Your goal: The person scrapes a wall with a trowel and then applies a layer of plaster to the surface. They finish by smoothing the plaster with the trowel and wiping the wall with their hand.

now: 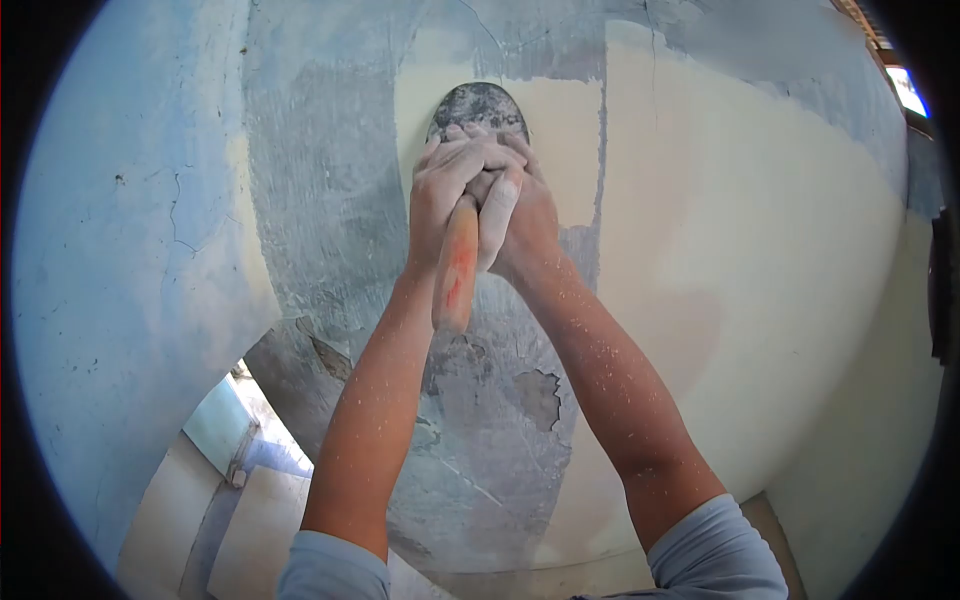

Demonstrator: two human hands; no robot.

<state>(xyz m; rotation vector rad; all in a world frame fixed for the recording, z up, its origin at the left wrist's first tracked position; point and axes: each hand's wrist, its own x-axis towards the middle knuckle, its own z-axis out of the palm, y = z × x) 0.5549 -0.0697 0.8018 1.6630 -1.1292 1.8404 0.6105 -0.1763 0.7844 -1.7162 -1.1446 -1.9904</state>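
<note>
A trowel with a rounded dark blade (478,100) lies against the wall, its blade smeared with pale coating. Its worn wooden handle (457,270), marked with red, points down towards me between my forearms. My left hand (437,195) and my right hand (527,205) are closed together over the trowel, fingers overlapping and white with dust. How the fingers wrap beneath is hidden. Around the blade is a patch of cream coating (565,130) with an uneven right edge. Bare grey wall (320,170) lies to the left.
A broad cream-coated area (780,250) covers the wall on the right. Below my hands, a chipped patch (540,400) breaks the grey surface. Blue painted wall (110,250) with cracks stands at the left. An opening (265,430) shows at lower left, and a dark object (938,285) at far right.
</note>
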